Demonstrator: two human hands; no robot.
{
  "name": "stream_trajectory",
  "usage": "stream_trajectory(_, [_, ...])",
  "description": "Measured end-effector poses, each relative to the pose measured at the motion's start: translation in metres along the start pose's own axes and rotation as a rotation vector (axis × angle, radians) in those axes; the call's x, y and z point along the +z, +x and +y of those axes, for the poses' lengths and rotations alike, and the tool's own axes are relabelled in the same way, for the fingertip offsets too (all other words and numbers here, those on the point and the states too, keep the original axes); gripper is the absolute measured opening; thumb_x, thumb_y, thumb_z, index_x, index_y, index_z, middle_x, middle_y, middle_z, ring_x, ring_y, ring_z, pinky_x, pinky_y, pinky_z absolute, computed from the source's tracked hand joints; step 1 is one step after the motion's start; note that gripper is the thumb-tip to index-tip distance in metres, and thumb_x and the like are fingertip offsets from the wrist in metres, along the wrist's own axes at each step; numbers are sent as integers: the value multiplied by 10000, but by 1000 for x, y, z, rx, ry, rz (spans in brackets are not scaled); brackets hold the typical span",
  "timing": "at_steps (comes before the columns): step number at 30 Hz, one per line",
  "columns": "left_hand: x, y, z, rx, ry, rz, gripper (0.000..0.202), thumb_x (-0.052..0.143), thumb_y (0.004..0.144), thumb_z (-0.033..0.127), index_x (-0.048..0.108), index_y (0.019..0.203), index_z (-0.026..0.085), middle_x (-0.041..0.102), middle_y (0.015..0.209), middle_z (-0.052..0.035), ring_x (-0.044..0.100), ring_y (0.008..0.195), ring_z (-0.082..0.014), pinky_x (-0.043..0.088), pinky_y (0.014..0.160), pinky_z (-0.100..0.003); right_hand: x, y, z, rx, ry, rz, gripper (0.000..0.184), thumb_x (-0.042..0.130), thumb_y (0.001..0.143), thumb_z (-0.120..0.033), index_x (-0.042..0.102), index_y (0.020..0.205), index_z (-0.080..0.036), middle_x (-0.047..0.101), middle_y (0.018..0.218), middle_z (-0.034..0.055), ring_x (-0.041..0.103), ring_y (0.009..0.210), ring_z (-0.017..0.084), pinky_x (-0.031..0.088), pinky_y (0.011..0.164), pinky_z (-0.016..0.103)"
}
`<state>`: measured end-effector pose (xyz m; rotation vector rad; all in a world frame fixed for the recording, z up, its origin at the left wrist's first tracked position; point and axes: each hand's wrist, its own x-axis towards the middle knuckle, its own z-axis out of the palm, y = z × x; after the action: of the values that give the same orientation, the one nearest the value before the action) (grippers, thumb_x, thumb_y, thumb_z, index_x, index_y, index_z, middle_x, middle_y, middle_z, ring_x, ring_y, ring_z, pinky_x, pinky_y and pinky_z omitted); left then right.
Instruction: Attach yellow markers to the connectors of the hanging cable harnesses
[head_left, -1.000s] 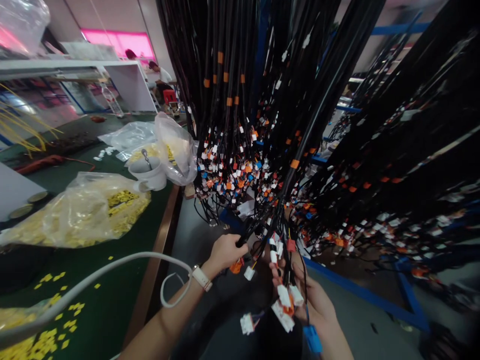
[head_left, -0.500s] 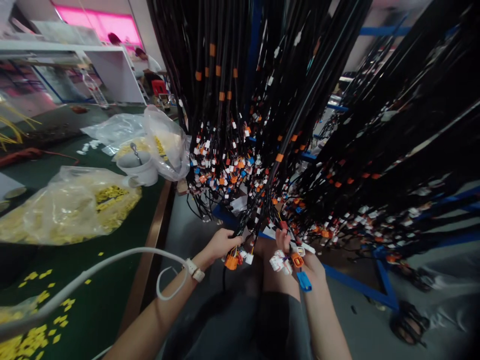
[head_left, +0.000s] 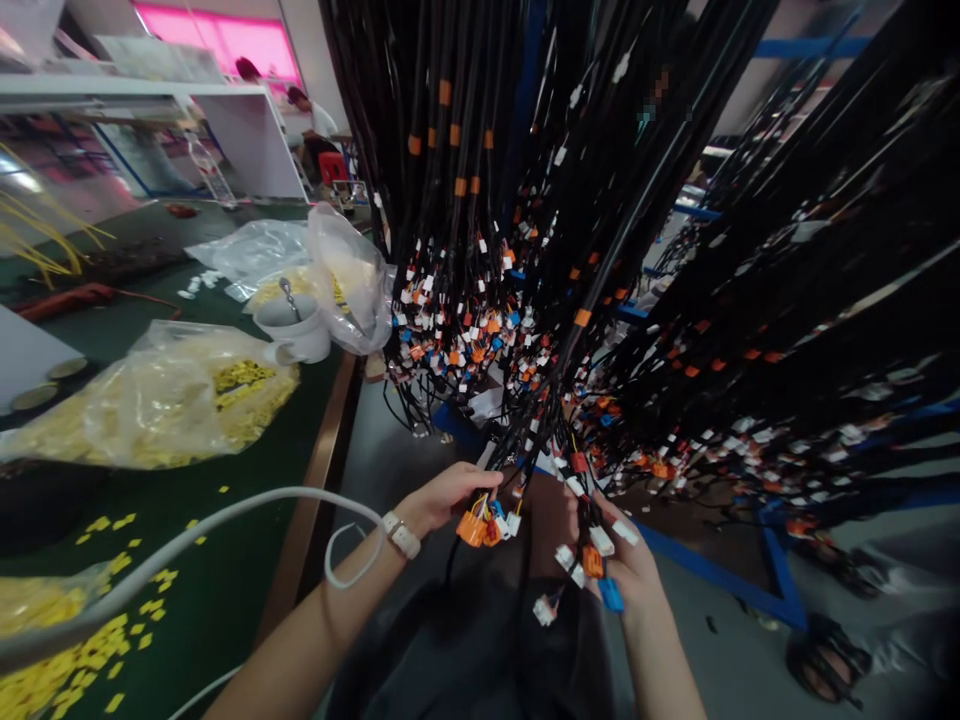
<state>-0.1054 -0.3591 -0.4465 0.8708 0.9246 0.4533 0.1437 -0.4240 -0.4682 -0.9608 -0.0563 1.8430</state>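
My left hand (head_left: 448,494) is closed around black wire harness branches, thumb along the top. Below its fingers stick out an orange connector (head_left: 472,528) and smaller red, blue and white ones. My right hand (head_left: 636,560) has its fingers curled around further harness branches. From it hang a second orange connector (head_left: 593,561), a blue connector (head_left: 611,595) and several white ones. One white connector (head_left: 546,610) dangles lowest, over my lap. These branches lead up into the thick hanging bundle of black wire harnesses (head_left: 600,270). The palm side of each grip is partly hidden.
On the green bench (head_left: 217,540) at left lie a bag of yellow pieces (head_left: 150,410), a white cup (head_left: 300,335) and scattered yellow pieces. A grey hose (head_left: 247,505) crosses above my left forearm. A blue rack frame (head_left: 720,575) stands at right; two people sit far back.
The view has shifted slightly, so the surroundings sit further right. White connectors bunched at my right hand now hang apart, one lower. More blue and red connectors show under my left hand.
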Motion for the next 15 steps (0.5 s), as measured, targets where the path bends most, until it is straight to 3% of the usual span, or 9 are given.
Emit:
stream_trajectory(2, [2,-1,-1,-17,-23,-56,438,695,619,525,580,613,103,499,515,16,395,457,-58,213,468,-227,-8,4,2,-98,-136,124,244,739,671,-224,678,898,-158,715,780,32,670,673,156,552,651,247])
stream_trajectory(5, [5,0,-5,-27,-10,-104,465,673,648,554,597,652,95,442,480,40,293,411,-35,134,445,-235,-22,8,0,-397,-338,325,341,808,565,-280,690,869,-183,719,852,27,664,783,187,530,700,263])
stream_trajectory(10, [9,1,-7,-21,42,-144,502,653,647,614,502,639,135,237,466,104,137,420,-27,63,457,-246,-23,1,-6,-934,-826,723,448,678,672,-493,671,962,-153,689,962,86,615,899,239,455,833,357])
stream_trajectory(12, [10,0,-6,0,57,-169,540,617,654,653,396,595,163,196,482,109,110,429,-28,54,459,-249,-8,-3,-2,-994,-918,714,444,620,717,-520,675,951,-147,694,930,105,623,857,245,459,809,367])
stream_trajectory(15, [13,-2,-6,34,118,-183,590,519,688,709,290,550,183,223,473,96,130,417,-29,69,449,-255,23,-1,13,-843,-974,401,390,623,722,-517,700,891,-174,709,877,88,633,820,243,474,772,354])
